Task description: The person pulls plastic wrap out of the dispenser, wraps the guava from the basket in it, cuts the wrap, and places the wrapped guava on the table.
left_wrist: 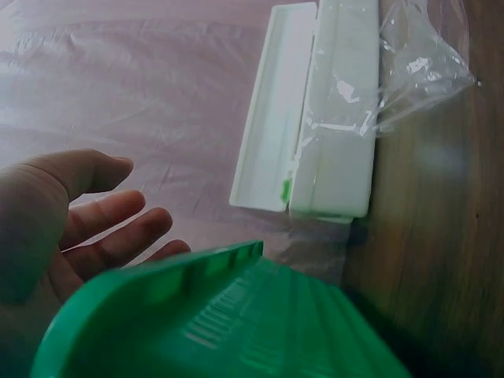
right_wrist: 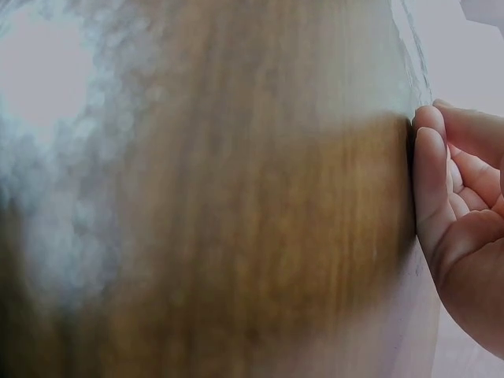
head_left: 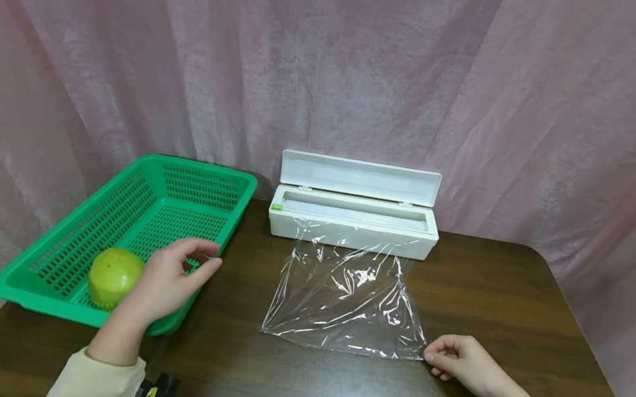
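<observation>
A sheet of clear plastic wrap [head_left: 340,303] stretches from the white wrap dispenser [head_left: 353,230] toward the front of the table. Its near right corner is pinched between thumb and fingers of my right hand [head_left: 465,365], low over the wood. My left hand [head_left: 163,278] hovers over the right side of the green basket [head_left: 135,213], fingers loosely bent and holding nothing. Inside the basket, just left of that hand, sits a round yellow-green fruit [head_left: 113,278]. The left wrist view shows the left hand's fingers [left_wrist: 118,228] spread beside the basket's rim.
The dispenser's lid [head_left: 360,179] stands raised at the back, with a small green piece [head_left: 277,207] at the left end of the box. A pink curtain [head_left: 337,59] hangs behind the brown wooden table [head_left: 495,284].
</observation>
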Demonstrator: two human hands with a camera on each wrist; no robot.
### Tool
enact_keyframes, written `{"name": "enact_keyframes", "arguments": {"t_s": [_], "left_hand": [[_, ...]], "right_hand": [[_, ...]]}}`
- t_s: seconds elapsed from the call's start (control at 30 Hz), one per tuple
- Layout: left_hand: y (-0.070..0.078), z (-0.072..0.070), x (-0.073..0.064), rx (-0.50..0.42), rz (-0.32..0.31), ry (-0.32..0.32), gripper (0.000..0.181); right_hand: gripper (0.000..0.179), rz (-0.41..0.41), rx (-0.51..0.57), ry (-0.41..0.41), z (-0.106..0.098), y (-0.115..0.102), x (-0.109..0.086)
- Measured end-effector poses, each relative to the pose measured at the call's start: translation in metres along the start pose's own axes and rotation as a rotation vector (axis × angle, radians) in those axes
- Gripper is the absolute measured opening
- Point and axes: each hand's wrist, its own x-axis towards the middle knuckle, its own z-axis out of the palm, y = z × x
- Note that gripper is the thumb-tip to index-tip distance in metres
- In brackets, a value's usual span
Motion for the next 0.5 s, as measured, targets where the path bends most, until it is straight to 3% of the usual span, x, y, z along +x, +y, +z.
{"name": "enact_keyframes", "arguments": {"t_s": [0.5], "left_hand": [[-0.011, -0.012, -0.007, 0.064, -0.032, 0.011, 0.031]], "right_hand": [[0.021, -0.005, 0.011, 0.004, 0.001, 0.001, 0.000]]}}
